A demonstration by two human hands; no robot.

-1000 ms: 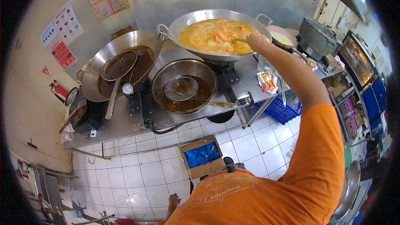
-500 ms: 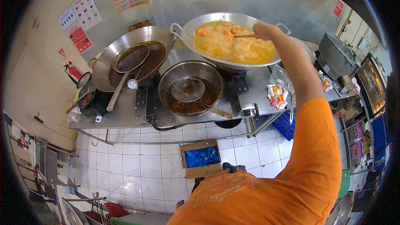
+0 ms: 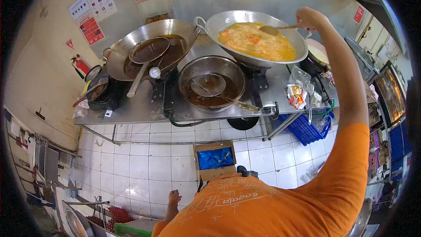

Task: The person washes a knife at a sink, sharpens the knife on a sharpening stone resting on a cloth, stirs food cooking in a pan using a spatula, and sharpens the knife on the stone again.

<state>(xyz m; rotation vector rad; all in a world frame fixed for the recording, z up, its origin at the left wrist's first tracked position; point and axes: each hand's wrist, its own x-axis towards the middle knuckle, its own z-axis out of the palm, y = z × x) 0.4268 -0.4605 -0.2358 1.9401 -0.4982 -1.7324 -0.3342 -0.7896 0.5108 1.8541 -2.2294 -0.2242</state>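
Observation:
Over the right-hand wok my right hand is closed around the handle of a wooden spatula. The spatula's flat blade is at the surface of the bubbling yellow oil, beside orange pieces of frying food. Low beside my body, well away from the stove, hangs my left hand; its fingers are loosely apart and nothing shows in them.
A wok of dark oil holds a strainer and a dial thermometer. In front sits a smaller pan with another strainer. A fork lies near a packet. An open carton stands on the floor.
My right hand has moved up and right, with the spatula blade now near the wok's back right. My left hand has come further into view. The camera view has shifted.

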